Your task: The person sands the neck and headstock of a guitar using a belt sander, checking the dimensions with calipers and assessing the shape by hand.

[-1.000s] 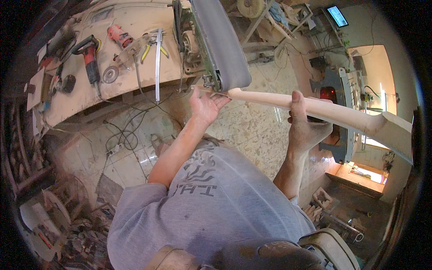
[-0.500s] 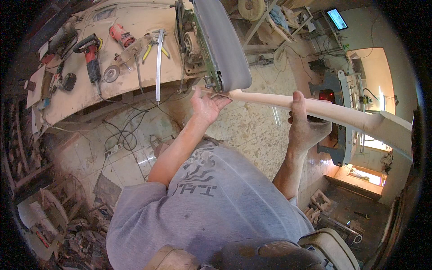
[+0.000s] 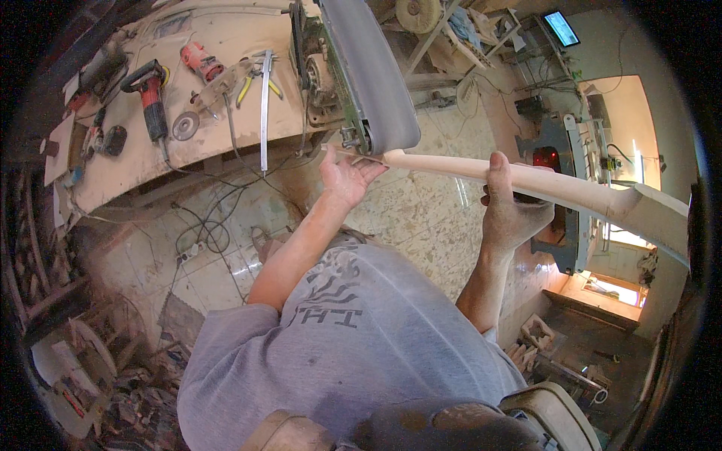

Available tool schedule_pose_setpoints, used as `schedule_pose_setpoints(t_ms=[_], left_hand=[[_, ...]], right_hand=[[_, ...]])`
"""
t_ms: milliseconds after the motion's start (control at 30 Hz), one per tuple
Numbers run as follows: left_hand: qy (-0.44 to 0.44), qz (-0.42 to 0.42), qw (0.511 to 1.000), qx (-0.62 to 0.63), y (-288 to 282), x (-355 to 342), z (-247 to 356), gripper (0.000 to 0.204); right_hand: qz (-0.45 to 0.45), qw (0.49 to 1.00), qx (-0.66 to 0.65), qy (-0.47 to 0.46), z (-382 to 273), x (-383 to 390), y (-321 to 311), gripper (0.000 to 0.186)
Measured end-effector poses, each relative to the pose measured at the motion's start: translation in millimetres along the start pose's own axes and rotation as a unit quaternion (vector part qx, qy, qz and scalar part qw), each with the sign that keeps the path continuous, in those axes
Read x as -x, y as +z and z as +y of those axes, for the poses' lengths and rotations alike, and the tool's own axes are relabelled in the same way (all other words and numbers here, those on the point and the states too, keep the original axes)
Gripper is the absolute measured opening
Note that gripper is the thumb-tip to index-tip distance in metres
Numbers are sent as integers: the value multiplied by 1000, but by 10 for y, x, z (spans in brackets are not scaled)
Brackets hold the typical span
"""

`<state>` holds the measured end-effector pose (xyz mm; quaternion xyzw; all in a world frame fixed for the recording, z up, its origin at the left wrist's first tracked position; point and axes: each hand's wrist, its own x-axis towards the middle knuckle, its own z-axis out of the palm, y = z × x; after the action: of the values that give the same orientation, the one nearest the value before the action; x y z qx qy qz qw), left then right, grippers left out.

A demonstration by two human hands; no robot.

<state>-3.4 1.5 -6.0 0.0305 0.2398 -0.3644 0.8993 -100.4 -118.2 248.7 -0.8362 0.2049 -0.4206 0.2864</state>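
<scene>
We have one long piece of wood, its thin end by the bottom of one sanding belt. Our one right hand clasps its middle; our left hand meets the thin end, fingers outstretched, grip unclear. One pair of pliers lies on one bench.

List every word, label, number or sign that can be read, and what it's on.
Grey shirt: dark lettering on the front, partly legible, wording withheld.
Lit screen: too small to read.
Red-and-black power tool: any markings too small to read.
Wooden piece and sanding belt: no text visible.
</scene>
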Motion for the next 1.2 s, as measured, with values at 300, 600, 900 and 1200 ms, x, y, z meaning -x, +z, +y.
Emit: schedule_pose_setpoints(t_ms=[300,600,900,1200], left_hand=[[-13,-6,1000,17,-80,-83,7,102],[-16,19,999,31,-49,-89,2,98],[-5,27,999,17,-20,-56,4,97],[0,53,998,26,152,78,-20,93]], right_hand=[[-16,999,12,-37,36,-6,7,34],[-16,1000,-2,-10,9,-5,11,34],[1,999,-20,37,-78,2,23,31],[-2,999,-30,25,-26,4,2,29]])
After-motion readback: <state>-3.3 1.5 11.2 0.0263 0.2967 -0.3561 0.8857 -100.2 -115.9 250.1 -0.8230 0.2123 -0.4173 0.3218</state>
